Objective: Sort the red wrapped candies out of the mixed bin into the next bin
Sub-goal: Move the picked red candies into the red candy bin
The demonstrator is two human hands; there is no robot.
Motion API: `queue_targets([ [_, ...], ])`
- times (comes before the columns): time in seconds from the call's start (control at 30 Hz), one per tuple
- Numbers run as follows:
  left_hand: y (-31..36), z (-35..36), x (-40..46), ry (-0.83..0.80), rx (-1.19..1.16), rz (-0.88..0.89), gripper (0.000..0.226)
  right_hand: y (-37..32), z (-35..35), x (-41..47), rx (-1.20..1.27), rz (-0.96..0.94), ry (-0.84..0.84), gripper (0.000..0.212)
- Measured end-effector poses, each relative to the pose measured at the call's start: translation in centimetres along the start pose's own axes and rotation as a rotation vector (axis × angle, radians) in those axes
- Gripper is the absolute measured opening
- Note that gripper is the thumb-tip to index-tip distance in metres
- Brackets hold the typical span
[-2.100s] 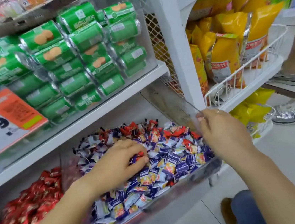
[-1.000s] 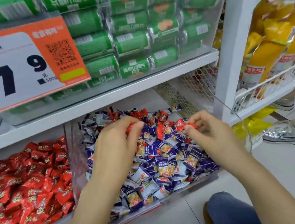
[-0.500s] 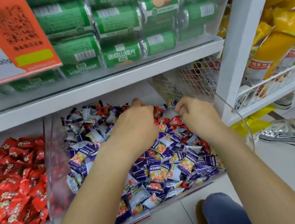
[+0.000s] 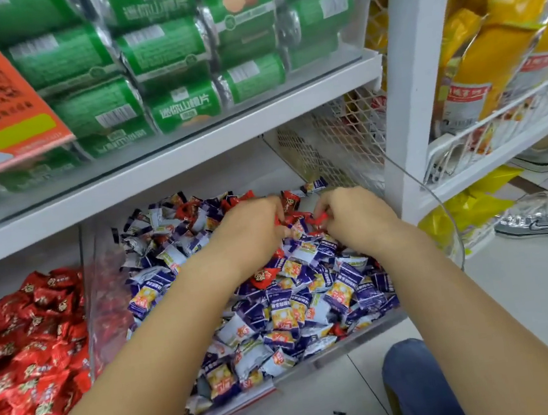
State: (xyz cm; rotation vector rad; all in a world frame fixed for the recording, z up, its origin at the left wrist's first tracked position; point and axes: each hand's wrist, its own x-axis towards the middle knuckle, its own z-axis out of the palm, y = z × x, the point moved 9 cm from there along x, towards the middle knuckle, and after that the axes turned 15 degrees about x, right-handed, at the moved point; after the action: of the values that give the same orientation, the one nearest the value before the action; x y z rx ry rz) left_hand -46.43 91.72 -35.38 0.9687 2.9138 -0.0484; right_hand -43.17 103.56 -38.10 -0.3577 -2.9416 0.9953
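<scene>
Both hands work the far end of the clear plastic mixed bin (image 4: pixel 319 362), where red wrapped candies (image 4: pixel 291 201) cluster. Left hand (image 4: pixel 251 234) and right hand (image 4: pixel 356 218) each pinch red wrappers. The all-red bin (image 4: pixel 85 299) sits left.

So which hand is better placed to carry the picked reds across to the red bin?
Probably the left hand: it is nearer the red bin on that side. The right hand, pinching a red candy, would have to cross over it.
</scene>
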Motion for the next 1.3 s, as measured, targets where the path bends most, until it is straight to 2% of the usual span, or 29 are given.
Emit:
queue_targets([
  [0.1, -0.7, -0.2, -0.1, -0.016, -0.064, -0.008, 0.007, -2.5, -3.8, -2.7, 0.066, -0.112, 0.131, 0.033],
  [0.17, -0.8, 0.0, 0.1, -0.056, -0.099, -0.004, 0.017, -3.3, -6.6, -5.5, 0.093, -0.165, 0.231, 0.032],
  [0.23, -1.0, 0.3, 0.2, -0.088, -0.137, -0.029, 0.026, -2.2, -8.1, -8.0, 0.086, -0.118, 0.28, 0.026],
  [0.33, -1.5, -0.6, 1.2, 0.013, -0.2, -0.123, 0.034, -0.5, -8.0, -9.6, 0.006, -0.009, 0.276, 0.032],
  [0.4, -1.7, -1.1, 2.6, 0.064, -0.181, -0.191, 0.038, -1.1, -7.5, -10.0, -0.018, -0.003, 0.276, 0.036],
  [0.5, -2.0, -0.4, 5.7, 0.015, -0.162, -0.301, 0.035, -2.7, -6.2, -9.8, -0.027, -0.07, 0.271, 0.042],
  [0.6, -2.6, 0.7, 8.0, -0.003, -0.09, -0.364, 0.037, -2.1, -4.3, -8.7, -0.09, -0.032, 0.211, 0.049],
  [0.7, -0.6, 2.7, 8.5, -0.133, 0.079, -0.197, 0.036, -0.8, -2.9, -8.0, -0.153, -0.013, 0.122, 0.043],
  [0.8, 1.7, 4.9, 8.0, -0.272, 0.204, -0.002, 0.045, 0.0, -2.7, -8.0, -0.158, -0.039, 0.121, 0.033],
  [0.87, 3.1, 5.9, 7.9, -0.316, 0.228, 0.099, 0.04, 0.2, -2.8, -8.2, -0.19, -0.064, 0.133, 0.027],
  [1.0, 4.3, 6.9, 7.8, -0.403, 0.278, 0.198, 0.039, 0.6, -2.9, -8.5, -0.189, -0.073, 0.131, 0.021],
  [1.07, 4.2, 7.1, 7.5, -0.43, 0.264, 0.223, 0.027, 0.8, -2.9, -8.6, -0.165, -0.073, 0.126, 0.023],
  [1.17, 4.1, 5.8, 6.6, -0.353, 0.106, 0.253, 0.016, 0.8, -3.1, -8.7, -0.111, -0.067, 0.128, 0.023],
  [1.3, 2.1, 1.0, 3.9, -0.071, -0.071, 0.243, 0.006, 0.9, -3.2, -9.0, -0.068, -0.056, 0.116, 0.022],
])
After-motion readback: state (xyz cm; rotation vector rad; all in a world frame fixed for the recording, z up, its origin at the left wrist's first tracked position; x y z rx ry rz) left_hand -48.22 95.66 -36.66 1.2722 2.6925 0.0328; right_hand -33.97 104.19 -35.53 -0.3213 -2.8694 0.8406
